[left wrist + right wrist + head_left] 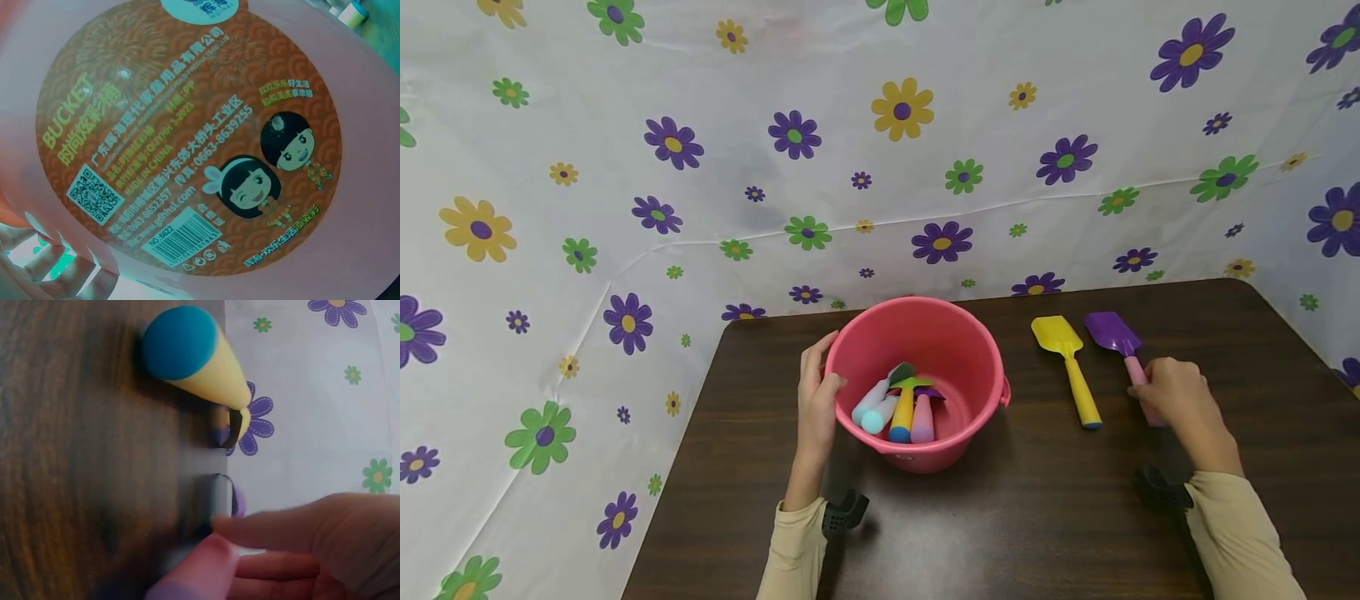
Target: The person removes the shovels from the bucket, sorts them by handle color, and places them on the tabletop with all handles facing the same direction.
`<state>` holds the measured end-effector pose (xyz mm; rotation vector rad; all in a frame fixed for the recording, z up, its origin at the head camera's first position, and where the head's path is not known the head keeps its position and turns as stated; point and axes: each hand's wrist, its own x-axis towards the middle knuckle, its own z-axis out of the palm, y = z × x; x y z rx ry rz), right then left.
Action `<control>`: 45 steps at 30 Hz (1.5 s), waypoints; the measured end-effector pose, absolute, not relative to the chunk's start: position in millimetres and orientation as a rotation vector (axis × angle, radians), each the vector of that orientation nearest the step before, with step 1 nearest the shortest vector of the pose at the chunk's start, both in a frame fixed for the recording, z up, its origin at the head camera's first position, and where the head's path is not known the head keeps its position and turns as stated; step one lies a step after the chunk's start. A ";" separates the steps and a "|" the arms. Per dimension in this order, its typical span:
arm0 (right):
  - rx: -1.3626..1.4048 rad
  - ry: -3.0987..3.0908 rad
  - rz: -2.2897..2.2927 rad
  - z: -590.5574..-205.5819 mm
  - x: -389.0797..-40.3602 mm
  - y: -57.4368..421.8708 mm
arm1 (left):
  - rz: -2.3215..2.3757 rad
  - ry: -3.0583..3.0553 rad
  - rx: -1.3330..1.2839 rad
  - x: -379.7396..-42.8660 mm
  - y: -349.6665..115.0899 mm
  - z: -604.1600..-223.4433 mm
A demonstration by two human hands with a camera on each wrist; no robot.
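A pink bucket point(917, 460) stands on the table, and my left hand point(816, 400) holds its left rim. Inside lie several small toy garden tools with pale blue handles point(871, 402), a yellow handle point(902, 417) and a pink handle point(922, 421); their heads partly overlap. In the left wrist view a round printed label point(187, 150) covers the bucket's side. Farther right, my right hand point(1183, 404) pinches the pink handle point(203, 565) of a purple toy shovel point(1112, 332). Beside it lies a yellow toy shovel point(1078, 383) with a blue handle end.
The dark wooden table point(1000, 533) runs back to a white cloth point(850, 75) printed with flowers, which hangs behind and at the sides. A bucket handle joint point(1006, 392) sticks out at the right rim. Each wrist wears a black camera point(844, 512).
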<state>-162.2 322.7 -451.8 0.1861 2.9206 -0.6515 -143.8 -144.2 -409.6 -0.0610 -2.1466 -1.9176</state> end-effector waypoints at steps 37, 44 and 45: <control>-0.224 3.674 -1.299 -340.0 -82.5 228.7 | -1.915 -2.145 -0.069 -144.2 -144.2 -409.7; -0.329 3.694 -1.431 -330.4 -67.4 221.7 | -1.918 -2.135 -0.075 -144.3 -143.6 -409.2; -0.328 3.689 -1.441 -329.1 -65.3 220.6 | -1.920 -2.134 -0.075 -144.2 -143.4 -409.1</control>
